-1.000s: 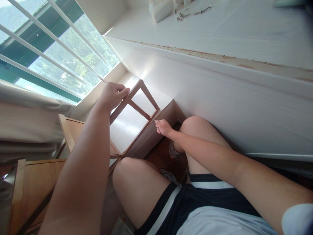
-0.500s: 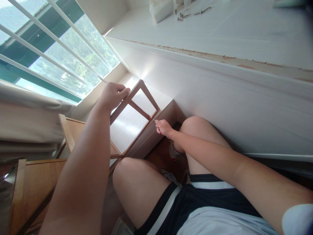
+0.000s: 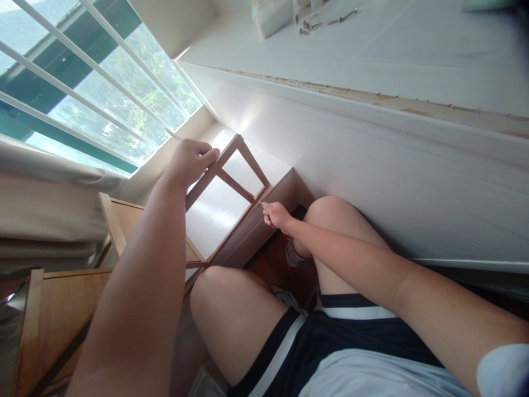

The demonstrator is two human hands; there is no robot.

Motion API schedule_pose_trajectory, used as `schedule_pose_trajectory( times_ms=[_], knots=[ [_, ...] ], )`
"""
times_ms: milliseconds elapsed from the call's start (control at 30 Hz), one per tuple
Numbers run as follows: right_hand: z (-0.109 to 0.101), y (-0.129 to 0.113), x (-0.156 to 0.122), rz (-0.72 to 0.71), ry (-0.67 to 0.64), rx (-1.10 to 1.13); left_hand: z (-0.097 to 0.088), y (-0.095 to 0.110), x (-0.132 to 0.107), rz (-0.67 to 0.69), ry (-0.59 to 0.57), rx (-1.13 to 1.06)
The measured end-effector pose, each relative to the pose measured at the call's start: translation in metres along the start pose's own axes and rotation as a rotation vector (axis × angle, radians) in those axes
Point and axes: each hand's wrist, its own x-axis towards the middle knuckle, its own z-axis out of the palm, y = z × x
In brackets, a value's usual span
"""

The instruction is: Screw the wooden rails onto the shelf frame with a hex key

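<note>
A wooden frame (image 3: 235,184) with slim rails and a crossbar lies slanted in front of me, part of a shelf-like piece of furniture. My left hand (image 3: 192,162) is closed on its upper rail. Close to the lower end of the crossbar, my right hand (image 3: 276,214) is pinched round a thin metal tool (image 3: 260,203). Only a short length of its shaft shows, its tip at the lower rail by the joint; my fingers hide the rest, so its exact kind is unclear. Wooden shelf panels (image 3: 70,298) extend to the left, partly behind my left forearm.
Several screws (image 3: 308,26) and a white block-like object (image 3: 273,16) lie on the white surface above, which has a rough, chipped edge (image 3: 372,98). A barred window (image 3: 95,77) and a curtain (image 3: 49,193) are at the left. My bare knees flank the low ledge.
</note>
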Motion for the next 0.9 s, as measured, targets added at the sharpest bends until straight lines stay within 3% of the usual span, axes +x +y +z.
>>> schedule_pose_trajectory(
  times_ms=[900],
  knots=[
    [0.0, -0.015, -0.012, 0.074, -0.075, 0.118, 0.0, 0.001, -0.001, -0.001, -0.001, -0.028]
  ],
)
